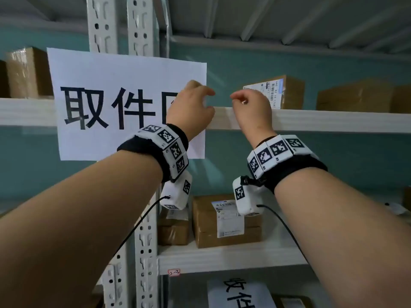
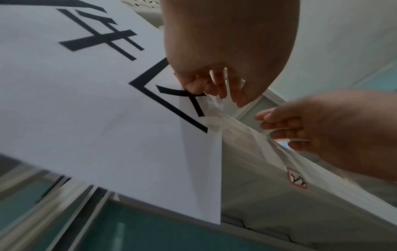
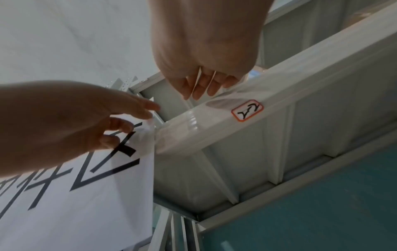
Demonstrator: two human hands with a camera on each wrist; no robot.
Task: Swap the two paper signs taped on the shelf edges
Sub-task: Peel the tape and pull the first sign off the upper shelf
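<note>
A white paper sign (image 1: 106, 107) with large black characters hangs on the upper shelf edge (image 1: 333, 121). My left hand (image 1: 195, 101) pinches the sign's right edge (image 2: 206, 152), with the fingers (image 2: 193, 84) curled on its front. A strip of clear tape (image 3: 193, 122) runs from that edge along the shelf beam. My right hand (image 1: 246, 101) is just right of the left, and its curled fingertips (image 3: 199, 93) pinch the tape where it lifts off the beam. A second paper sign (image 1: 240, 292) hangs on a lower shelf edge, partly cut off by the frame.
White slotted uprights (image 1: 142, 25) stand behind the upper sign. Cardboard parcels sit on the upper shelf (image 1: 287, 90) and the middle shelf (image 1: 222, 221). A small red-bordered label (image 3: 247, 110) sticks on the beam right of my right hand. The wall behind is teal.
</note>
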